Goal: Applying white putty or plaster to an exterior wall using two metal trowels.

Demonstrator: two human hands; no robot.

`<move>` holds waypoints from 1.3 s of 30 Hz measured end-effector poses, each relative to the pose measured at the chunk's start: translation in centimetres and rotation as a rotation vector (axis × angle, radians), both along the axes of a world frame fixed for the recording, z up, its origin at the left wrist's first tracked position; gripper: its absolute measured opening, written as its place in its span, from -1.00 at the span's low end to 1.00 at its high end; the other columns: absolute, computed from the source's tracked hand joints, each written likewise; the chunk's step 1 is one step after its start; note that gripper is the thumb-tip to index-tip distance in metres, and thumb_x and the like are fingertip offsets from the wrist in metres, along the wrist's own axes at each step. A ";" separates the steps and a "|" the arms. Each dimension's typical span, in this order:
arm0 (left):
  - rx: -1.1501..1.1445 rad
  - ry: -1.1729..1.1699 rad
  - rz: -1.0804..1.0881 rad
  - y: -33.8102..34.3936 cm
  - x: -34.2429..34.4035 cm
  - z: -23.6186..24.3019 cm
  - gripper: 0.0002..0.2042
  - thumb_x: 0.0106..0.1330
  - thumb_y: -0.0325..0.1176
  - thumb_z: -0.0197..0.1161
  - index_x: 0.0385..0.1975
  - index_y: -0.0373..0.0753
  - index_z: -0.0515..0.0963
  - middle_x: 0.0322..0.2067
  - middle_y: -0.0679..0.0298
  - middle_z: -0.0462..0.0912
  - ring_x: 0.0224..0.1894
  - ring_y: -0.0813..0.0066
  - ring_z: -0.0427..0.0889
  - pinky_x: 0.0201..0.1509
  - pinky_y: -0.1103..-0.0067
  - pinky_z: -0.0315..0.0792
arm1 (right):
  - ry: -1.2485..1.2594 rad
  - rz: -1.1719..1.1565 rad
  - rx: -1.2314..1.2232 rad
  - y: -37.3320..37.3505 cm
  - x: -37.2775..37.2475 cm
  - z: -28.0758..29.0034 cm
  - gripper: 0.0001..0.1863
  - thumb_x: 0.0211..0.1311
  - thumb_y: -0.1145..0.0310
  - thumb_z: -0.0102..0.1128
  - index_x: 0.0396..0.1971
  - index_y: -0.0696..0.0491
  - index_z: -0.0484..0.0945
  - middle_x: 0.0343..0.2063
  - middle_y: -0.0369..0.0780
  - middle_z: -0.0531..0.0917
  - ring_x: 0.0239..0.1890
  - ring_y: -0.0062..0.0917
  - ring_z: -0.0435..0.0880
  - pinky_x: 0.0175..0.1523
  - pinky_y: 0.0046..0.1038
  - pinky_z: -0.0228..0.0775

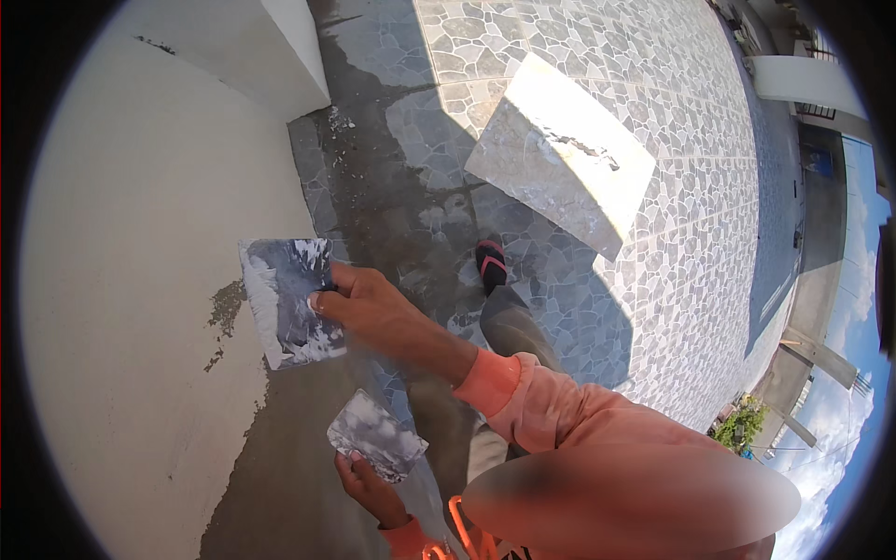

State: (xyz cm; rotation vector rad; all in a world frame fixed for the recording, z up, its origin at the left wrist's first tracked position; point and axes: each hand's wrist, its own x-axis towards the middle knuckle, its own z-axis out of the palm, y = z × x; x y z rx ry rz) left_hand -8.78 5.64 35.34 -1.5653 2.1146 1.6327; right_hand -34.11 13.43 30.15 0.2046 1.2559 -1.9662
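My right hand [378, 313] pinches a flat, square grey putty spreader [297, 313] between thumb and fingers. White putty is smeared over it, thickest along its left edge, which lies at the wall [140, 280]; whether it touches cannot be made out. Lower down, my left hand [371, 490] grips a smaller grey putty plate [378, 437], also streaked white. The wall is smooth and pale above, with a ragged border to a darker grey, rough-looking area [299, 448] below. Small dark patches [224, 308] show beside the right hand's spreader.
A large pale board [560, 154] with putty residue lies on the stone-patterned floor [691, 215], partly in sunlight. My foot in a dark sandal [491, 266] stands near it. A pillar corner [303, 56] juts from the wall, with white crumbs [341, 119] on the floor below.
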 end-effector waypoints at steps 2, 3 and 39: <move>0.047 0.022 0.003 1.4 -1.2 -0.5 -0.69 0.45 -0.29 -0.06 -0.02 -0.44 0.37 -0.22 0.20 0.51 -0.20 0.54 0.46 -0.10 0.58 0.36 | -0.049 -0.102 0.070 8.0 -0.7 -0.8 -0.72 0.25 0.33 0.14 -0.14 0.21 0.51 -0.40 -0.35 0.60 -0.37 -0.78 0.44 -0.26 -0.61 0.34; 0.054 0.026 -0.014 2.3 -1.9 -0.8 -0.69 0.45 -0.29 -0.06 -0.02 -0.44 0.37 -0.22 0.20 0.51 -0.20 0.54 0.46 -0.10 0.58 0.36 | 0.002 -0.104 0.223 12.4 -0.9 -2.2 -0.72 0.24 0.33 0.15 -0.15 0.21 0.53 -0.43 -0.38 0.59 -0.39 -0.78 0.43 -0.25 -0.62 0.31; 0.310 0.048 -0.082 16.9 -9.3 -6.7 -0.86 0.42 -0.38 -0.03 -0.30 -0.31 0.40 -0.51 0.46 0.29 -0.44 0.73 0.20 -0.37 0.69 0.18 | -0.324 -0.328 0.095 45.2 -2.1 -14.5 -0.68 0.31 0.56 0.03 0.06 0.17 0.44 -0.08 -0.22 0.60 -0.07 -0.50 0.61 0.10 -0.35 0.50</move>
